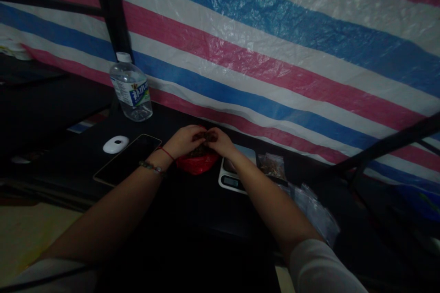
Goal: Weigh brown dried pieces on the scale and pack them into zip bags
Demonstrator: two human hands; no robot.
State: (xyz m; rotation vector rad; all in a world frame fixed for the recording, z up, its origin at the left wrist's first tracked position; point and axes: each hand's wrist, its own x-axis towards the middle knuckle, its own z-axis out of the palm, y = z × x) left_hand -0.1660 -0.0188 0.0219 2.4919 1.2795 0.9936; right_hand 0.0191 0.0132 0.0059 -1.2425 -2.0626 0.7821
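Both my hands meet above a red plastic bag (pixel 197 165) on the dark table, which holds small brown bits that I cannot name. My left hand (pixel 185 141) has its fingers curled together over the bag's contents. Opposite it, my right hand (pixel 220 143) pinches at the same dark brown stuff, its fingertips close to the left ones. Just to the right, partly behind my right forearm, lies a white digital scale (pixel 230 182) with a small display. A small clear zip bag (pixel 272 166) with brown bits in it rests beyond the scale.
Several clear plastic bags (pixel 314 210) lie right of my right forearm. On the left are a dark phone or tablet (pixel 129 160), a white oval object (pixel 116 144) and a large clear bottle (pixel 132 89). Behind hangs a striped plastic sheet (pixel 240 55), with dark metal bars (pixel 112 9).
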